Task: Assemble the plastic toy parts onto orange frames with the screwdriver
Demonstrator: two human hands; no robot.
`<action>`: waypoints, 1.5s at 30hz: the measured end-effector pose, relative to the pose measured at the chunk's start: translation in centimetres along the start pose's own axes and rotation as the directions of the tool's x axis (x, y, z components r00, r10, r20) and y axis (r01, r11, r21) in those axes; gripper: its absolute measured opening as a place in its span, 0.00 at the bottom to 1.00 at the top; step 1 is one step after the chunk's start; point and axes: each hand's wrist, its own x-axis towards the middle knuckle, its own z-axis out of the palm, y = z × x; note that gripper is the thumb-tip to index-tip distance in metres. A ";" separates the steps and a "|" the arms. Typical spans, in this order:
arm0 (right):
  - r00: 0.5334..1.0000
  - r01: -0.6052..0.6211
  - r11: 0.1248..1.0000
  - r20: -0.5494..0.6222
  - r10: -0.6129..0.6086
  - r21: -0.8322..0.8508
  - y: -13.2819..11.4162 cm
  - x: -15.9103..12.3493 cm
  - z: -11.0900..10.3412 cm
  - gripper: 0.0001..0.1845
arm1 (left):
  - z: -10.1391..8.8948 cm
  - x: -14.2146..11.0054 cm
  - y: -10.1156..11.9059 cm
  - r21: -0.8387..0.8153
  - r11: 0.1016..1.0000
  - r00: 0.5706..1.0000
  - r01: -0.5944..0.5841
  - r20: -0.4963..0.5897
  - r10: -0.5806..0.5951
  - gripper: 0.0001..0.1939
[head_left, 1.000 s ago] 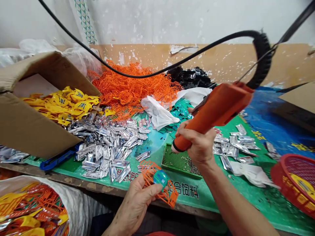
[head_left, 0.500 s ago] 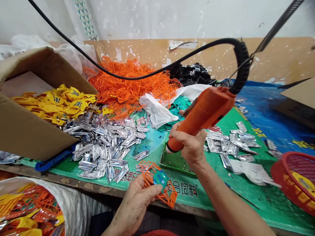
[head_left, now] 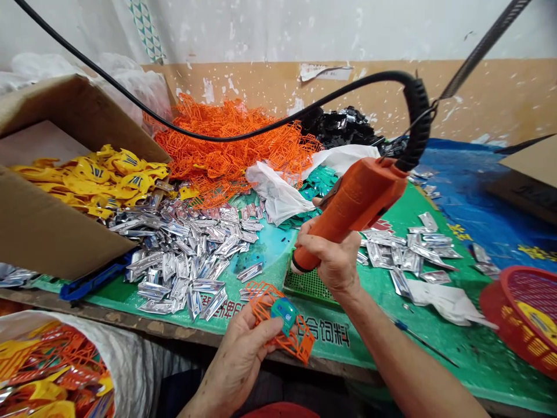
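My left hand (head_left: 237, 354) grips an orange plastic lattice frame (head_left: 301, 341) with a teal plastic piece (head_left: 284, 315) attached at its middle. My right hand (head_left: 331, 261) is wrapped around the handle of an orange corded hand tool (head_left: 361, 202), whose thin metal end points toward the teal-and-white clutter at the back. Its coiled black cable (head_left: 415, 119) rises from the upper end. Just below my right hand lies a green perforated tray (head_left: 307, 285), partly hidden by the hand and tool. The tool and the orange frame are apart.
A green printed mat (head_left: 331, 342) holds a silver parts heap (head_left: 183, 267) and scattered silver pieces (head_left: 404, 258). Behind lie tangled orange frames (head_left: 230, 139) and black parts (head_left: 339, 129). A cardboard box (head_left: 47, 226) holds yellow pieces. A red basket (head_left: 522, 319) and white sack (head_left: 65, 342) flank me.
The whole view has drifted slightly left and upward, bringing a thin blue-handled tool into sight on the mat. Both hands keep the same hold on the tool and the orange frame.
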 end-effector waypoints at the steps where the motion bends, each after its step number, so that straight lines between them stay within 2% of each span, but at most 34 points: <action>1: 1.000 0.000 1.000 -0.001 0.000 -0.002 0.0 0.0 0.0 0.05 | 0.0 0.0 0.0 -0.011 1.000 1.000 0.000 -0.013 0.000 0.17; 4: 1.000 0.002 1.000 -0.003 -0.002 -0.007 -0.3 0.0 0.1 0.06 | 0.2 0.2 0.1 -0.046 0.999 0.999 0.001 -0.046 -0.003 0.14; 14: 1.000 0.006 1.000 0.008 -0.006 0.009 -0.7 -0.2 0.5 0.06 | 0.1 0.5 0.4 -0.072 0.997 0.998 0.014 -0.055 -0.018 0.12; 20: 1.000 0.003 1.000 -0.003 -0.003 0.018 -0.5 -0.3 0.4 0.06 | 0.3 0.5 0.6 -0.073 0.997 0.993 0.027 -0.113 -0.035 0.19; 23: 1.000 0.004 0.999 -0.014 -0.003 0.034 -0.5 0.1 0.0 0.06 | 0.2 0.6 0.4 -0.076 0.997 0.991 0.016 -0.130 -0.026 0.20; 28: 1.000 0.031 0.988 -0.009 -0.030 0.153 -2.5 0.5 -0.7 0.05 | 0.2 0.6 0.2 -0.098 0.995 0.991 -0.021 -0.134 0.008 0.18; 34: 0.997 0.011 0.946 0.064 -0.033 0.325 -5.9 -1.3 -0.7 0.25 | -0.1 0.7 0.0 -0.142 0.988 0.995 -0.054 -0.090 0.041 0.16; 39: 0.990 -0.013 0.938 0.138 -0.037 0.346 -6.6 -2.9 -0.4 0.26 | -0.5 0.9 -0.1 -0.167 0.984 0.997 -0.058 -0.063 0.048 0.15; 45: 0.985 0.010 0.932 0.158 -0.072 0.362 -6.6 -3.3 -0.6 0.27 | -0.4 0.9 0.0 -0.193 0.980 0.998 -0.037 -0.059 0.026 0.17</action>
